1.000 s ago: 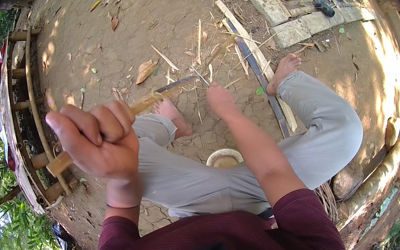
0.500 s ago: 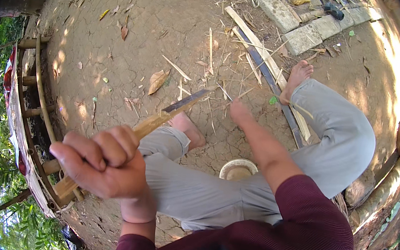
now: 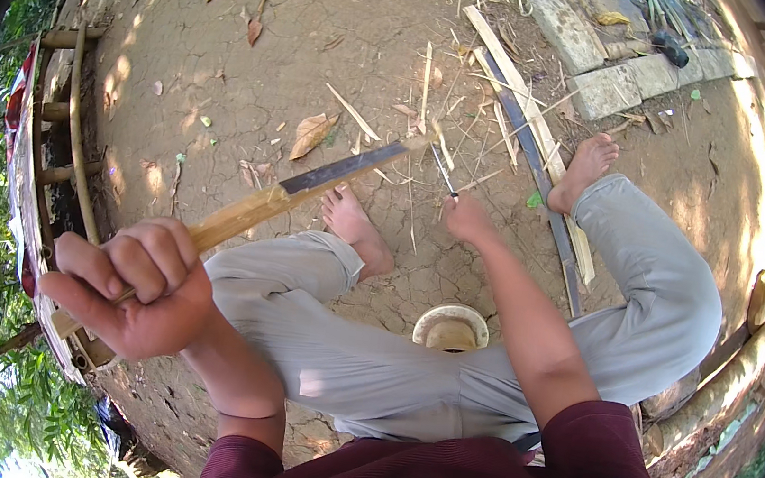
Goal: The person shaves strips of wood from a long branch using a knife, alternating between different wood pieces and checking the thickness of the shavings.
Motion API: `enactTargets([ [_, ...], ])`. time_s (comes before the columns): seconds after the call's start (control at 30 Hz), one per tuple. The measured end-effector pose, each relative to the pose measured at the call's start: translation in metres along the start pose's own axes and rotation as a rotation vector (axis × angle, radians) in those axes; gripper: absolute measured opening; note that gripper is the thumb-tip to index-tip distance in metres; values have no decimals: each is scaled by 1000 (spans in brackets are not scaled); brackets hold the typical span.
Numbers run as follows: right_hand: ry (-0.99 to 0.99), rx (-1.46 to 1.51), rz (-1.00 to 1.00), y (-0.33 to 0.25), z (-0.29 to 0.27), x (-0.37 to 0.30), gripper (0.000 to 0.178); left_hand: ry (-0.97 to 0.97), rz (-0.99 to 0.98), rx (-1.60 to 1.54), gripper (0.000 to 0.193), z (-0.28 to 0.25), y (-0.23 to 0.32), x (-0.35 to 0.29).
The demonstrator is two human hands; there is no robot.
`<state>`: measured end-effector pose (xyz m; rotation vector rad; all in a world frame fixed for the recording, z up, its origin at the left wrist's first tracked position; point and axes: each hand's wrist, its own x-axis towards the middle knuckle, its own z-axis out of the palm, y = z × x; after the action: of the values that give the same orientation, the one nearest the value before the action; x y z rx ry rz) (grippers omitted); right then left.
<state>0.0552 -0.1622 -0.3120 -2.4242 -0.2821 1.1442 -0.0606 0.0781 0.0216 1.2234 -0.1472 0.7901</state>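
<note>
The left hand (image 3: pixel 142 291) is clenched around a wooden strip (image 3: pixel 257 209), with a short end poking out behind the fist and the longer part, dark along its upper face, slanting away to the right. The right hand (image 3: pixel 466 219), off the strip's far end, grips a small knife (image 3: pixel 443 170) whose blade points up toward that end; whether the blade touches the strip, I cannot tell. A pale curled shaving (image 3: pixel 444 146) shows just beside the strip's tip. On the ground (image 3: pixel 227 105) a brown dry leaf (image 3: pixel 313 136) lies on the far side of the strip, while the left foot (image 3: pixel 358 228) rests on its near side. Well to the strip's right, a long pale slat (image 3: pixel 528 104) lies alongside a dark slat (image 3: pixel 532 152), near the right foot (image 3: pixel 584 173).
</note>
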Motion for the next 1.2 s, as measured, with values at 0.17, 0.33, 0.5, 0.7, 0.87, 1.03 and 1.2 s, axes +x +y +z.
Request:
enactTargets([
  [0.17, 116, 82, -196, -49, -54, -45, 36, -7, 36, 97, 48, 14, -24, -5],
  [0.33, 141, 289, -352, -90, -97, -128, 32, 24, -19, 120, 50, 21, -33, -14],
  [0.5, 52, 385, -454, -109, -107, -169, 31, 98, -43, 134, 52, 26, -34, -11],
  [0.7, 152, 331, -769, -132, -100, -202, 32, -224, -138, 127, 46, 26, -29, -7],
  [0.87, 225, 173, -745, -129, -103, -209, 33, -327, -205, 67, 49, 25, -29, -5],
  [1.03, 397, 95, -782, -136, -100, -217, 33, -264, -83, 160, 45, 53, -36, -17],
  [1.2, 385, 31, -683, -132, -96, -207, 27, -245, -56, 216, 49, 64, -38, -23],
])
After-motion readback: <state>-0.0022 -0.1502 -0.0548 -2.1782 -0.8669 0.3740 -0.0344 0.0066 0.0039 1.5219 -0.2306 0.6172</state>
